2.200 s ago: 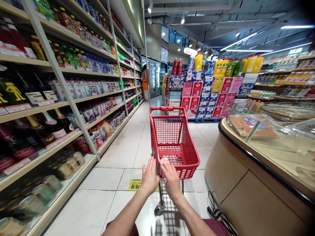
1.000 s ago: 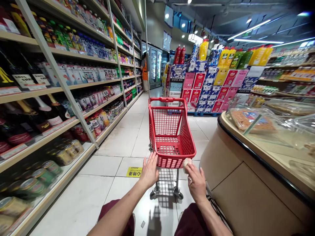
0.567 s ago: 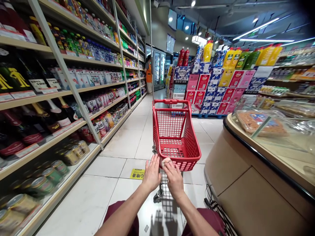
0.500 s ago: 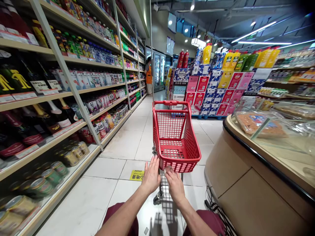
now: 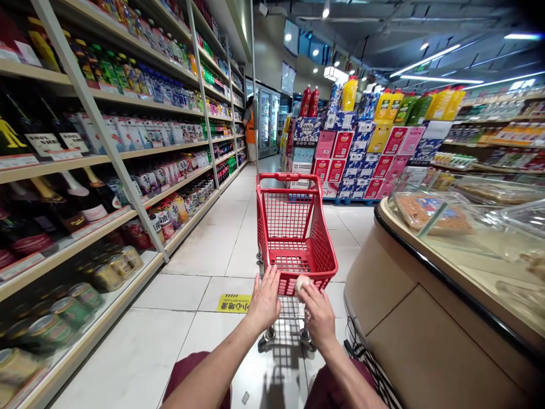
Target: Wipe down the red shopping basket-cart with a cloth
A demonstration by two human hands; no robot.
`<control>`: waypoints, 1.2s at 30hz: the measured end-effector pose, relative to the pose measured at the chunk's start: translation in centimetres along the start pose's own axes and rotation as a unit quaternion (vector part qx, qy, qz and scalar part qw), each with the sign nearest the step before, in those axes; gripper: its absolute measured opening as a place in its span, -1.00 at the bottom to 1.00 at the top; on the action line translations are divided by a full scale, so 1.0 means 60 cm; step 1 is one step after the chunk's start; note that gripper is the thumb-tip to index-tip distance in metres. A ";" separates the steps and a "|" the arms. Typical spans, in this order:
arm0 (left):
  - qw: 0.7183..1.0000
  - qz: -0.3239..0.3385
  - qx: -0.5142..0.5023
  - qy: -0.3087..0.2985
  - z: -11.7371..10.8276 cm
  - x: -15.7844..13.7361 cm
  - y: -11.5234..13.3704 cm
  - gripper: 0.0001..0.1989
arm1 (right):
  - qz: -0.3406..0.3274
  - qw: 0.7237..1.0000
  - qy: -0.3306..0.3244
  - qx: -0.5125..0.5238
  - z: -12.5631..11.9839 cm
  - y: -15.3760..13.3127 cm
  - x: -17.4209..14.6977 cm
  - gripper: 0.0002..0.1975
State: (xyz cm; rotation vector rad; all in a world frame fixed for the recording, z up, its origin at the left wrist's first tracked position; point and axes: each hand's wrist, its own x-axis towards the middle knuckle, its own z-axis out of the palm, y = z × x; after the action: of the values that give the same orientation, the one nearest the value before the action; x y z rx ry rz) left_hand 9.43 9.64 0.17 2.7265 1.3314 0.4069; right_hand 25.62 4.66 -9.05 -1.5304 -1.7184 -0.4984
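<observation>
A red plastic shopping cart (image 5: pixel 293 264) with a grid basket stands just in front of me, its handle on the far side. My left hand (image 5: pixel 264 298) is open at the cart's near left edge, fingers stretched forward; whether it touches the rim I cannot tell. Close by on the right, my right hand (image 5: pixel 317 312) has its fingers curled at the basket's near edge. At its fingertips shows a small pale round thing (image 5: pixel 302 282), partly covered by the fingers; its kind is unclear.
Shelves of bottles and cans (image 5: pixel 170 142) line the left side. A curved display counter (image 5: pixel 395 284) with packaged food stands at right, cables (image 5: pixel 370 358) by its foot. Drink cartons (image 5: pixel 361 159) are stacked ahead. A person in an orange vest (image 5: pixel 250 130) stands far down the aisle.
The view has turned slightly right, so the surroundings sit further left. My right hand has moved a little right, away from the left hand; the pale round thing now shows at its fingertips.
</observation>
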 end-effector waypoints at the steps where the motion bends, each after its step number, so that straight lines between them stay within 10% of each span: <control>1: 1.000 0.005 0.001 0.000 0.000 0.002 0.002 -0.27 | 0.003 1.000 0.000 -0.003 -0.003 0.007 0.000 -0.46; 36: 0.998 0.046 0.026 -0.024 0.012 0.043 0.031 -0.30 | 0.061 0.996 -0.029 -0.062 -0.065 0.116 0.000 -0.51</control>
State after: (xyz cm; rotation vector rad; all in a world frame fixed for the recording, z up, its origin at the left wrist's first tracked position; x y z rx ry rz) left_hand 12.54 10.54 0.36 2.8283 1.2270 0.3147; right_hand 33.38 3.25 -7.99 -1.7418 -1.6518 -0.5118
